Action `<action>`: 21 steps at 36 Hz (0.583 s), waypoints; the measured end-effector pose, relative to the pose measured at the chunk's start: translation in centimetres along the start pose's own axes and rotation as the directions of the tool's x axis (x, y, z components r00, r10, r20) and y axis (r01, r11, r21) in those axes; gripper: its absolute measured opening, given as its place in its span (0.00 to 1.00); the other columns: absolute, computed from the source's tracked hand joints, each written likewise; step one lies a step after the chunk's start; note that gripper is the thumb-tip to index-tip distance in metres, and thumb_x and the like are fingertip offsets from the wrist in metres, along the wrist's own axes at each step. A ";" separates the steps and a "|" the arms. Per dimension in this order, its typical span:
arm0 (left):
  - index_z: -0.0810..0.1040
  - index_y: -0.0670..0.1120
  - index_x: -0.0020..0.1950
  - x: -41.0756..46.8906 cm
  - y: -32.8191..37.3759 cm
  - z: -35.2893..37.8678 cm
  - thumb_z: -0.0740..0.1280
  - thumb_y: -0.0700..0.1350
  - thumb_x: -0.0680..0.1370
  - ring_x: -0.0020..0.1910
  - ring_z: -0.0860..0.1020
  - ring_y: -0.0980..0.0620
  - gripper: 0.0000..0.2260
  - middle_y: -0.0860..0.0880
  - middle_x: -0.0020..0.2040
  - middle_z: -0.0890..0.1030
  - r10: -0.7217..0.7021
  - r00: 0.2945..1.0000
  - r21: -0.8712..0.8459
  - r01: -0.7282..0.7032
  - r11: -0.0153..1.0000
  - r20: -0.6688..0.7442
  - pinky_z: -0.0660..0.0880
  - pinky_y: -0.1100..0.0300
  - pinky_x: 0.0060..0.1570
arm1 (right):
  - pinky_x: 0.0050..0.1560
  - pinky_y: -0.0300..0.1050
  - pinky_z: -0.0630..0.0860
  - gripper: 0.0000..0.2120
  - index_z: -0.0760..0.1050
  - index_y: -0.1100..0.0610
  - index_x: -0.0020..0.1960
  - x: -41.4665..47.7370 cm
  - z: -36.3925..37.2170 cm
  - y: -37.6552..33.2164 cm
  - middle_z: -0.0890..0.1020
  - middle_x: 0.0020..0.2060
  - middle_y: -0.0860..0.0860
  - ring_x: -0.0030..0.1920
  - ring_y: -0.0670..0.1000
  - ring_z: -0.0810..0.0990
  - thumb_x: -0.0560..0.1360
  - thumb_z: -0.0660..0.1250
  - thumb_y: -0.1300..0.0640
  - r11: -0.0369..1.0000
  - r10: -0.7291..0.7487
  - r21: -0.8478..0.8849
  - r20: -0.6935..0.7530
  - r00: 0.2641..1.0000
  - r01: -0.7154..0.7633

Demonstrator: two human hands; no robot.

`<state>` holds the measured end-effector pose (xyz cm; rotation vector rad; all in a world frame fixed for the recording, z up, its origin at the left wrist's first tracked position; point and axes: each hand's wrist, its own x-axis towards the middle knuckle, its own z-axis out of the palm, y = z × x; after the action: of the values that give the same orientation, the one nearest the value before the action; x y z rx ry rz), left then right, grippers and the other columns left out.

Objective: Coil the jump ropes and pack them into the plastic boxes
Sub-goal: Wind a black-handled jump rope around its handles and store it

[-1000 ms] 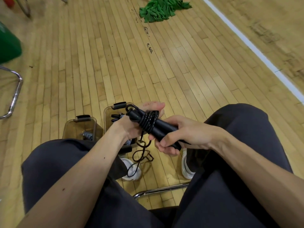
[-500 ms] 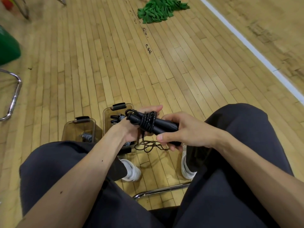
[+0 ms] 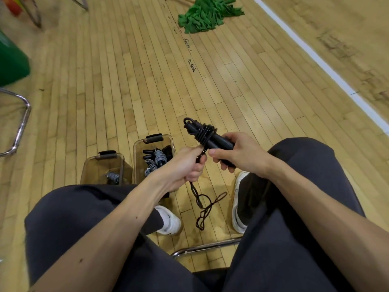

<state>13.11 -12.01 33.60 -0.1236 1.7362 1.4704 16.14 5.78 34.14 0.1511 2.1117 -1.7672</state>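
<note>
I sit over a wooden gym floor. My right hand (image 3: 237, 153) grips the two black handles of a black jump rope (image 3: 207, 134), held together, with several turns of cord wound round them. My left hand (image 3: 189, 165) grips the loose cord just below the handles; the rest of the cord (image 3: 205, 207) hangs down in loops to the floor between my feet. Two clear plastic boxes stand on the floor at my left knee: the right box (image 3: 140, 148) holds several coiled ropes, the left box (image 3: 88, 167) holds one grey coil.
A green mop head (image 3: 207, 14) lies far ahead on the floor. A white court line (image 3: 328, 69) runs along the right. A chrome chair frame (image 3: 21, 123) and a green bin (image 3: 10, 62) are at the left. My chair's front bar (image 3: 206, 246) crosses below my knees.
My right hand has lifted the wrapped handles up and forward. My left hand has come off the handles and slid down to grip the loose cord, which now hangs lower to the floor.
</note>
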 end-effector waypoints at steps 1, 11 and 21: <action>0.69 0.48 0.36 0.0 0.0 -0.1 0.55 0.52 0.85 0.22 0.57 0.55 0.19 0.52 0.26 0.61 -0.006 1.000 0.002 0.006 1.000 -0.011 0.56 0.63 0.21 | 0.31 0.43 0.77 0.09 0.76 0.59 0.54 0.2 0.1 0.1 0.83 0.37 0.52 0.32 0.49 0.80 0.77 0.73 0.58 1.000 0.007 -0.002 -0.009 1.000 -0.007; 0.77 0.39 0.52 0.1 -0.2 -0.3 0.55 0.52 0.86 0.24 0.63 0.56 0.19 0.52 0.28 0.67 -0.001 0.999 0.121 0.008 0.993 -0.051 0.60 0.63 0.25 | 0.31 0.41 0.77 0.08 0.75 0.57 0.54 1.7 0.8 1.5 0.82 0.38 0.53 0.32 0.49 0.79 0.78 0.72 0.56 0.991 0.053 -0.121 -0.081 0.995 -0.063; 0.79 0.44 0.53 -0.3 -1.2 -0.4 0.62 0.49 0.83 0.38 0.81 0.48 0.10 0.49 0.37 0.79 0.215 0.972 0.800 -0.051 0.597 -0.099 0.78 0.54 0.39 | 0.30 0.39 0.77 0.13 0.76 0.60 0.58 2.7 0.9 3.0 0.83 0.38 0.54 0.30 0.48 0.80 0.78 0.71 0.54 0.952 0.134 -0.252 -0.161 0.978 -0.172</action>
<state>13.71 -12.83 32.87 0.3700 2.4523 0.6459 14.85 5.10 30.29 0.3673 2.3439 -1.4076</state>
